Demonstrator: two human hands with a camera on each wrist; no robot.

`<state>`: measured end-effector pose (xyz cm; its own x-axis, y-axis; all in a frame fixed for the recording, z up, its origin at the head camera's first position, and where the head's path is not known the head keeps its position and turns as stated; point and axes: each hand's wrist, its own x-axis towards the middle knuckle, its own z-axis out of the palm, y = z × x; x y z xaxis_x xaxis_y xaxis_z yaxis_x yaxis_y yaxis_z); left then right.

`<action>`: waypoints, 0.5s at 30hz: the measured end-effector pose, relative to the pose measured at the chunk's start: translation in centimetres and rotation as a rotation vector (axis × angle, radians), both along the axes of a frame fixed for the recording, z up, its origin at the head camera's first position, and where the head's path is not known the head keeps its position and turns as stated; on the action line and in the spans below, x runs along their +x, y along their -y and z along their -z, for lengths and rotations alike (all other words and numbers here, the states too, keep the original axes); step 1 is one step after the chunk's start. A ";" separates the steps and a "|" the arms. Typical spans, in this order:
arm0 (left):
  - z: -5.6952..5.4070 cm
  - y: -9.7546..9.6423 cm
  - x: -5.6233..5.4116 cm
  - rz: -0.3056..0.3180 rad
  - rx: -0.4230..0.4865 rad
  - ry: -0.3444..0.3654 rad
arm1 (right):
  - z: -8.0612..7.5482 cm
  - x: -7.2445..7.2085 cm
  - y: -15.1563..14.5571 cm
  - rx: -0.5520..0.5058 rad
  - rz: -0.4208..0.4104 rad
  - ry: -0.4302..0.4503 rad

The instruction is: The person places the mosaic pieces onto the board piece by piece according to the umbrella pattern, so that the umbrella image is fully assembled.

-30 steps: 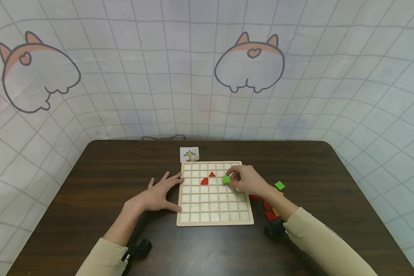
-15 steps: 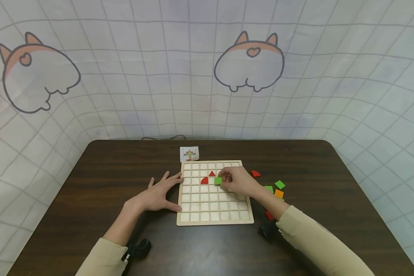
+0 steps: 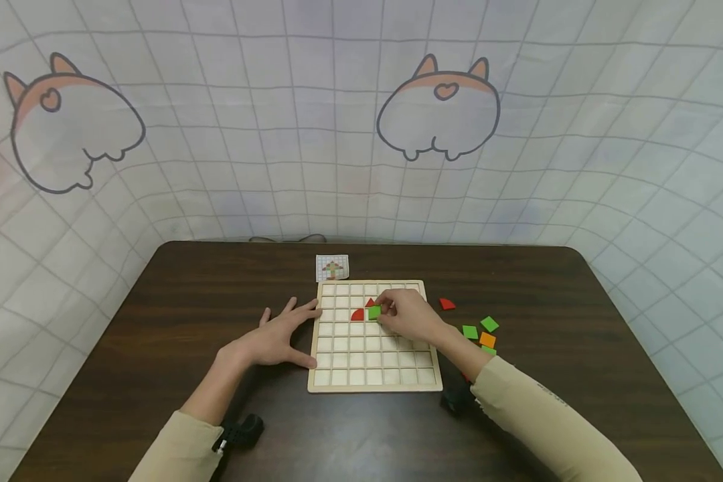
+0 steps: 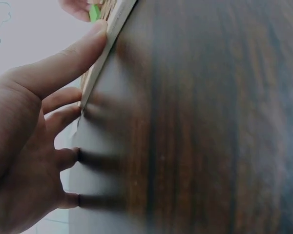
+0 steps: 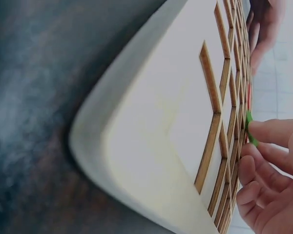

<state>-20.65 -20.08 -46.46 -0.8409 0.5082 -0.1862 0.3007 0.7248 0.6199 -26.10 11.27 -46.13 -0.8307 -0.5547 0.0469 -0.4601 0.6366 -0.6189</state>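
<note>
My right hand point(image 3: 411, 314) pinches a green square tile point(image 3: 374, 312) between thumb and fingers over the wooden grid board point(image 3: 375, 387). In the right wrist view the green tile point(image 5: 250, 127) is tilted against the grid; whether it sits in a cell I cannot tell. Just left of it lies a red quarter-circle tile point(image 3: 358, 314), and behind it a red triangle tile point(image 3: 370, 302), partly covered by my fingers. With fingers spread, my left hand point(image 3: 271, 341) touches the board's left edge, thumb near the front and fingertips farther back.
A small printed pattern card point(image 3: 332, 267) lies behind the board's back left corner. Right of the board are a red quarter-circle tile point(image 3: 447, 304), several green squares point(image 3: 490, 324) and an orange square tile point(image 3: 487, 339). My right forearm covers part of that pile.
My right hand has carried the green tile leftward across the board, up beside the red quarter-circle. More loose tiles on the right have come into sight. The left hand stays put.
</note>
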 end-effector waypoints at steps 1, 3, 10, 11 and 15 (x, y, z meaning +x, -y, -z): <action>0.0 -0.1 0.0 0.004 0.003 -0.001 | 0.0 0.0 0.0 0.009 0.008 0.004; 0.1 -0.2 -0.1 0.009 0.005 -0.002 | -0.1 0.0 0.0 0.027 0.018 0.013; 0.2 -0.2 0.0 0.003 -0.001 0.000 | 0.0 -0.2 -0.1 0.020 -0.006 0.040; 0.2 -0.1 0.1 0.000 0.002 -0.001 | 0.1 -0.2 -0.1 0.012 -0.007 0.038; 0.2 0.1 0.0 -0.004 0.004 -0.001 | 0.2 -0.2 0.1 0.007 -0.018 0.019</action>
<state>-20.61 -20.17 -46.70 -0.8432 0.5053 -0.1836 0.2979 0.7234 0.6228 -26.32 11.18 -46.37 -0.8215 -0.5695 0.0275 -0.4596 0.6330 -0.6229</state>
